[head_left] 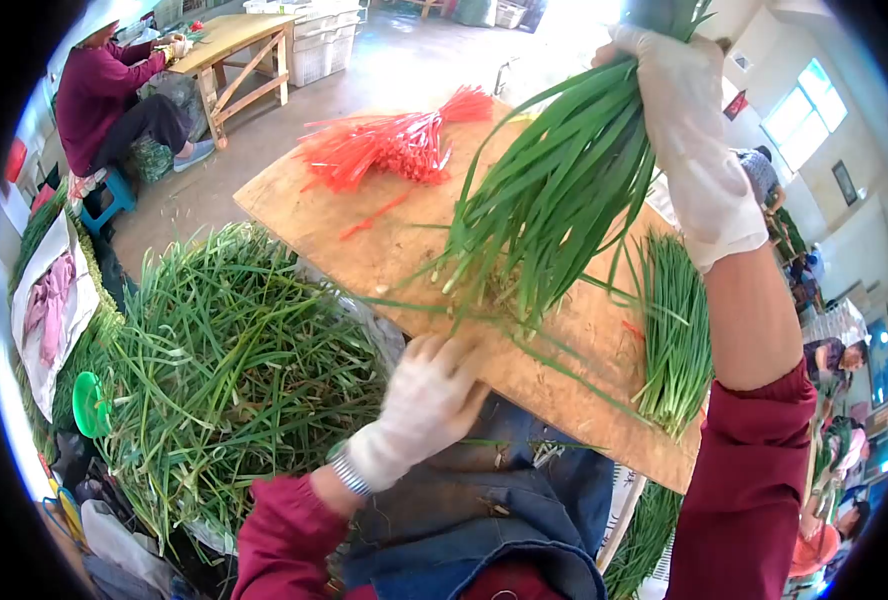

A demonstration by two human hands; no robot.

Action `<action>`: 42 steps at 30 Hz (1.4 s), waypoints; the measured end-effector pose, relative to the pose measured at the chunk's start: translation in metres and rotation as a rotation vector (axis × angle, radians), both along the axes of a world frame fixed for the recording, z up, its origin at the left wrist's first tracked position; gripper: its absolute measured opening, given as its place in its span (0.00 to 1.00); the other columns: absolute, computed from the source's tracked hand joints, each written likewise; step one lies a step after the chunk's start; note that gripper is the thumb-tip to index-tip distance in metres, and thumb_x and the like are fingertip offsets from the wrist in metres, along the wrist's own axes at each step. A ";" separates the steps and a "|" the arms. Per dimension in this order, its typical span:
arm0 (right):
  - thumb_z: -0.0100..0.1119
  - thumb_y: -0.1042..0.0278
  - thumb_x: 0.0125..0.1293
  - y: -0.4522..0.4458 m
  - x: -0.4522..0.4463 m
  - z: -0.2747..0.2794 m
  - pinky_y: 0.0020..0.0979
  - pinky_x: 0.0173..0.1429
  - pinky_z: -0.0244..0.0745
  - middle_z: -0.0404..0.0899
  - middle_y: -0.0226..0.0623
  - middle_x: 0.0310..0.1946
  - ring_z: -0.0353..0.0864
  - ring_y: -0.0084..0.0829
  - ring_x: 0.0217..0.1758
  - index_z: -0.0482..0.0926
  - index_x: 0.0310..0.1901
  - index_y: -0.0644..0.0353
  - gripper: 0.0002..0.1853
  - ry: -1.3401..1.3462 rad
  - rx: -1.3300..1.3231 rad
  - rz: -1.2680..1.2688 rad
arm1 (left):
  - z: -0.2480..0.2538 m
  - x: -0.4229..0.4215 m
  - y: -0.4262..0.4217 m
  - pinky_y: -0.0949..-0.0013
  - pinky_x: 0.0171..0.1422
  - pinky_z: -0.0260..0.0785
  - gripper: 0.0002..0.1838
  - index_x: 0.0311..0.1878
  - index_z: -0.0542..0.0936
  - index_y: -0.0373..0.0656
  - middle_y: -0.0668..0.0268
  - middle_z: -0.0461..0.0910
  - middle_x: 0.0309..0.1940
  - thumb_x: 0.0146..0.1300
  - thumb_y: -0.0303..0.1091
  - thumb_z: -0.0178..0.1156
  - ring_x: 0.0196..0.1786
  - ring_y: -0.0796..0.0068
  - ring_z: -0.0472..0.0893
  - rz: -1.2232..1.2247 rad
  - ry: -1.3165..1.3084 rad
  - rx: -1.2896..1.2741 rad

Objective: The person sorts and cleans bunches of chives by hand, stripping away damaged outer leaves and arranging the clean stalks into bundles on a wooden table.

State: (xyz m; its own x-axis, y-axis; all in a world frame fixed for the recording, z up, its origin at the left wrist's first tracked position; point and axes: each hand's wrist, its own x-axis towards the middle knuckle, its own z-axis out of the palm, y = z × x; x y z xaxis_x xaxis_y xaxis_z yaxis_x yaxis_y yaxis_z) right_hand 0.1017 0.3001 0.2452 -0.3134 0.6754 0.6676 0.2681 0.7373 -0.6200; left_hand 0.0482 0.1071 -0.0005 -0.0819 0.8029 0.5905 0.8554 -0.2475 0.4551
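Observation:
My right hand (pixel 674 110), in a whitish glove, is raised over the table and closed around a thick bunch of garlic chives (pixel 564 180). The long green leaves hang down and fan out, their lower ends close above the wooden board (pixel 524 375). My left hand (pixel 429 395), also gloved, is at the board's near edge with its fingers over the wood and no bunch in it. Its fingertips are slightly blurred. To the right on the board lies another bunch of chives (pixel 676 335), with its pale ends toward me.
Red plastic ties (pixel 389 145) are heaped at the board's far side. A big pile of loose leaves (pixel 244 370) fills the left, beside a green round object (pixel 91 404). A seated person (pixel 104 95) works at another table (pixel 229 45); more people are at right.

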 end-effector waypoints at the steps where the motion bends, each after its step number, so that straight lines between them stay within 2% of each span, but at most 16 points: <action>1: 0.58 0.72 0.54 0.002 -0.001 0.001 0.30 0.24 0.77 0.79 0.43 0.21 0.78 0.30 0.19 0.76 0.29 0.71 0.08 0.064 -0.073 0.054 | -0.001 0.008 0.017 0.55 0.54 0.64 0.26 0.49 0.74 0.37 0.57 0.74 0.46 0.46 0.37 0.65 0.48 0.57 0.73 0.004 -0.047 0.001; 7: 0.57 0.74 0.55 0.008 0.000 -0.002 0.30 0.23 0.76 0.78 0.42 0.22 0.78 0.30 0.20 0.74 0.31 0.72 0.08 0.054 -0.081 0.071 | -0.020 0.026 0.089 0.47 0.51 0.61 0.30 0.54 0.73 0.39 0.56 0.74 0.45 0.52 0.49 0.59 0.49 0.55 0.72 0.295 0.260 -0.152; 11: 0.57 0.75 0.55 0.011 0.006 0.001 0.30 0.25 0.77 0.78 0.43 0.22 0.79 0.32 0.21 0.74 0.30 0.72 0.07 0.096 -0.089 0.017 | -0.037 0.021 0.061 0.56 0.36 0.72 0.09 0.36 0.76 0.41 0.59 0.77 0.30 0.55 0.35 0.53 0.35 0.61 0.79 0.042 0.236 -0.422; 13: 0.56 0.74 0.55 0.011 0.010 0.002 0.30 0.26 0.74 0.77 0.42 0.20 0.78 0.32 0.21 0.74 0.30 0.72 0.08 0.297 -0.185 0.073 | -0.031 -0.001 0.008 0.61 0.26 0.72 0.02 0.28 0.73 0.44 0.62 0.76 0.22 0.51 0.26 0.51 0.25 0.65 0.78 0.124 0.181 -0.331; 17: 0.55 0.76 0.56 0.009 0.028 0.009 0.30 0.25 0.74 0.76 0.44 0.21 0.78 0.32 0.22 0.71 0.33 0.76 0.09 0.401 -0.270 0.097 | -0.037 -0.078 -0.114 0.70 0.13 0.63 0.04 0.26 0.71 0.43 0.67 0.70 0.15 0.50 0.22 0.53 0.13 0.72 0.69 0.415 0.358 -0.277; 19: 0.55 0.76 0.55 0.014 0.033 0.008 0.30 0.25 0.75 0.77 0.44 0.21 0.79 0.33 0.23 0.72 0.33 0.76 0.09 0.404 -0.281 0.091 | -0.047 -0.118 -0.171 0.67 0.22 0.68 0.07 0.32 0.76 0.41 0.63 0.75 0.24 0.49 0.28 0.60 0.23 0.69 0.75 0.646 0.328 -0.862; 21: 0.56 0.75 0.55 0.014 0.034 0.007 0.30 0.27 0.76 0.77 0.44 0.23 0.79 0.33 0.24 0.72 0.33 0.74 0.09 0.389 -0.297 0.071 | -0.028 -0.117 -0.182 0.60 0.39 0.70 0.20 0.42 0.77 0.38 0.58 0.76 0.37 0.44 0.35 0.68 0.40 0.64 0.76 0.745 0.528 -0.870; 22: 0.56 0.75 0.56 0.011 0.032 0.008 0.31 0.28 0.76 0.77 0.44 0.24 0.79 0.33 0.25 0.72 0.35 0.73 0.09 0.371 -0.305 0.052 | -0.019 -0.106 -0.168 0.57 0.53 0.64 0.29 0.46 0.75 0.37 0.54 0.73 0.47 0.40 0.39 0.71 0.52 0.59 0.71 0.769 0.378 -0.896; 25: 0.56 0.74 0.55 0.006 0.031 0.008 0.31 0.28 0.76 0.77 0.44 0.24 0.78 0.33 0.25 0.73 0.34 0.73 0.09 0.336 -0.305 0.037 | 0.005 -0.070 -0.097 0.57 0.56 0.57 0.41 0.57 0.68 0.35 0.54 0.71 0.49 0.39 0.46 0.71 0.52 0.58 0.69 0.510 0.298 -0.284; 27: 0.55 0.75 0.54 0.008 0.032 0.006 0.30 0.24 0.73 0.77 0.44 0.22 0.77 0.31 0.21 0.75 0.28 0.75 0.08 0.349 -0.275 0.063 | 0.017 -0.045 -0.040 0.55 0.58 0.54 0.47 0.59 0.65 0.32 0.52 0.70 0.51 0.38 0.51 0.71 0.55 0.56 0.67 0.396 0.123 -0.120; 30: 0.54 0.76 0.54 -0.001 0.029 0.006 0.31 0.23 0.72 0.77 0.43 0.21 0.76 0.31 0.20 0.75 0.28 0.75 0.08 0.319 -0.250 0.026 | 0.001 -0.010 0.045 0.50 0.69 0.43 0.58 0.67 0.54 0.33 0.45 0.63 0.60 0.37 0.56 0.71 0.65 0.49 0.60 0.427 -0.023 -0.181; 33: 0.54 0.76 0.54 0.000 0.026 0.003 0.31 0.23 0.73 0.77 0.44 0.22 0.76 0.31 0.21 0.75 0.30 0.76 0.09 0.391 -0.267 0.029 | -0.031 0.021 0.090 0.48 0.67 0.44 0.55 0.66 0.54 0.32 0.46 0.66 0.57 0.39 0.53 0.69 0.64 0.50 0.61 0.449 -0.047 -0.151; 36: 0.54 0.76 0.54 0.004 0.030 0.006 0.31 0.25 0.74 0.78 0.45 0.23 0.77 0.31 0.22 0.74 0.32 0.76 0.09 0.381 -0.268 -0.054 | -0.022 0.034 0.099 0.51 0.57 0.60 0.44 0.62 0.59 0.30 0.53 0.75 0.44 0.44 0.42 0.64 0.51 0.54 0.73 0.440 0.041 -0.318; 39: 0.54 0.76 0.55 0.012 0.042 0.011 0.30 0.27 0.74 0.78 0.45 0.24 0.79 0.31 0.24 0.74 0.32 0.76 0.08 0.457 -0.312 -0.051 | -0.044 0.020 0.099 0.56 0.37 0.70 0.34 0.58 0.64 0.29 0.60 0.77 0.28 0.46 0.33 0.59 0.31 0.59 0.78 0.486 0.133 -0.357; 40: 0.54 0.76 0.55 0.018 0.046 0.015 0.29 0.29 0.75 0.78 0.44 0.24 0.79 0.32 0.25 0.75 0.30 0.74 0.07 0.466 -0.345 -0.061 | -0.039 0.012 0.083 0.59 0.26 0.69 0.28 0.55 0.66 0.31 0.59 0.76 0.22 0.47 0.26 0.56 0.22 0.59 0.77 0.454 -0.004 -0.098; 42: 0.55 0.76 0.54 0.020 0.053 0.020 0.29 0.29 0.74 0.78 0.43 0.24 0.79 0.31 0.25 0.75 0.29 0.73 0.06 0.467 -0.380 -0.099 | -0.024 -0.006 0.043 0.60 0.24 0.70 0.23 0.52 0.67 0.32 0.58 0.76 0.21 0.49 0.24 0.54 0.22 0.60 0.78 0.350 -0.032 -0.137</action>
State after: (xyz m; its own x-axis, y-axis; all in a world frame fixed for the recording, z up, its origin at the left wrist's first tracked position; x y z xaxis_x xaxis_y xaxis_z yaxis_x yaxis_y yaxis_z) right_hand 0.1550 0.3205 0.2649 0.0308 0.9044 0.4256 -0.0399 0.4265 -0.9036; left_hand 0.0419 0.1503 -0.0244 -0.3817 0.7947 0.4719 0.8623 0.1223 0.4914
